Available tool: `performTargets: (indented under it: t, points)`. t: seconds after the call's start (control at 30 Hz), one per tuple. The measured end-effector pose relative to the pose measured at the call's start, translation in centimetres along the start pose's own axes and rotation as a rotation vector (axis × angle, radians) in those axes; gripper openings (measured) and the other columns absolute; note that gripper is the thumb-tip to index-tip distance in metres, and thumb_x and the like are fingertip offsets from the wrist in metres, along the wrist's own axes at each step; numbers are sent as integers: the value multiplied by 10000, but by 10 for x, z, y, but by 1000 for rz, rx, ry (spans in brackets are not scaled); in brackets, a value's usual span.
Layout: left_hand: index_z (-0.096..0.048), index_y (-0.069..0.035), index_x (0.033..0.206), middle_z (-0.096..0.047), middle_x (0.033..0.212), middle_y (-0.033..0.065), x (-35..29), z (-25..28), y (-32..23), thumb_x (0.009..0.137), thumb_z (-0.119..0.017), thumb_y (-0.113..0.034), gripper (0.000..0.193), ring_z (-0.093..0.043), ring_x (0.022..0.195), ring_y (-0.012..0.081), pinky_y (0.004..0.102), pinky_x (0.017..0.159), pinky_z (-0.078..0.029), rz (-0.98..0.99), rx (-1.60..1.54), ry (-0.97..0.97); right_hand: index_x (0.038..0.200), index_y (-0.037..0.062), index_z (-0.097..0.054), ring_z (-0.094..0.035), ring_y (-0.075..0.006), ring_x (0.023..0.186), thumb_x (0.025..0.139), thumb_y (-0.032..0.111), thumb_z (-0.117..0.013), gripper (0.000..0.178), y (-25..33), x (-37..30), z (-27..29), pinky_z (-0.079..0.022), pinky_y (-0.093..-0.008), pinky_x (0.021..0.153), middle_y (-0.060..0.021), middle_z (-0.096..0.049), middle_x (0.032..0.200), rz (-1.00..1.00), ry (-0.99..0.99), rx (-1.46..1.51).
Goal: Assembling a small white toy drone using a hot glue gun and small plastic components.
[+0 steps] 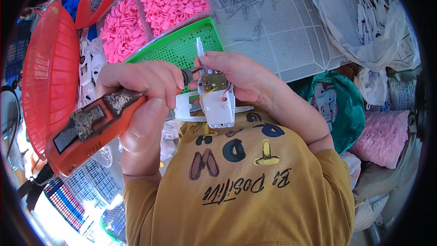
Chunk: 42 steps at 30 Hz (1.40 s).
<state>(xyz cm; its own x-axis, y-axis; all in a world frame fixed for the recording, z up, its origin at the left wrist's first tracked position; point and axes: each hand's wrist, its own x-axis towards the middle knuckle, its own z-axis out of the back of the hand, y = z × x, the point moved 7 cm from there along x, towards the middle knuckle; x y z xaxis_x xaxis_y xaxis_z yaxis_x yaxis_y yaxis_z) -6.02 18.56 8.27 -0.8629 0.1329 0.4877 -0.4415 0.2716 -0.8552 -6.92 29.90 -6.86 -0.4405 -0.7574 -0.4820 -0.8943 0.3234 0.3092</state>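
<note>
My left hand (152,82) is wrapped round an orange power screwdriver (98,125) with worn dark patches on its body. Its dark chuck (187,76) points right, close against the inner side of a white plastic housing (217,109). My right hand (241,73) grips this housing by its upper end and right edge. Inside the housing sit a green circuit board (214,82) and thin red and yellow wires. A white ribbed piece (199,48) sticks up from the top. A white plastic frame (184,109) joins or lies behind the housing's left side; I cannot tell which.
Beyond my hands is a green perforated basket (182,45), behind it pink plastic parts (173,0) in a clear tray. Loose screws (248,0) lie on the grey tiled surface (291,41). A red basket (52,73) stands left; bags of white parts (371,13) and a green bag (343,109) sit right.
</note>
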Motion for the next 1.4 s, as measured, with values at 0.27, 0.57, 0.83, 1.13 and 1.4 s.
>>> performTargets:
  t: [0.27,0.57,0.83,1.13,1.4]
  points:
    - [-491,-76,1067,-471,645,14,0,-3,-2,812,-603,-69,278,-492,577,158,366,637,-392,-4,29,5,1072,53,-542,-667,-249,890,1038,221,-470,186,1,-1,-3,-607,-470,736,-91,-618,939,18,-25,-24]
    - [-489,-76,1064,-470,644,10,0,-3,-2,824,-606,-79,268,-494,584,153,363,632,-390,-15,15,38,1126,40,-552,-675,-270,962,1034,236,-509,221,1,-2,0,-608,-478,786,-105,-610,1014,6,-2,8]
    - [-492,-75,1078,-469,643,6,-1,-3,-1,834,-614,-88,273,-497,600,149,361,655,-390,-11,13,20,1122,40,-557,-674,-260,948,1035,216,-504,203,0,0,1,-601,-428,785,-102,-613,1004,11,-7,8]
    - [-493,-74,1076,-465,636,5,-2,-2,-1,825,-615,-83,279,-495,593,149,362,662,-396,-24,5,33,1126,37,-559,-674,-261,948,1034,216,-507,208,2,-3,-2,-604,-427,776,-101,-616,999,9,-25,-2]
    - [-497,-67,1072,-458,634,11,-1,-4,1,799,-592,-59,289,-486,558,161,370,619,-411,-27,57,15,1086,38,-555,-668,-240,906,1028,205,-498,186,0,0,0,-586,-388,745,-93,-613,954,33,-28,-18]
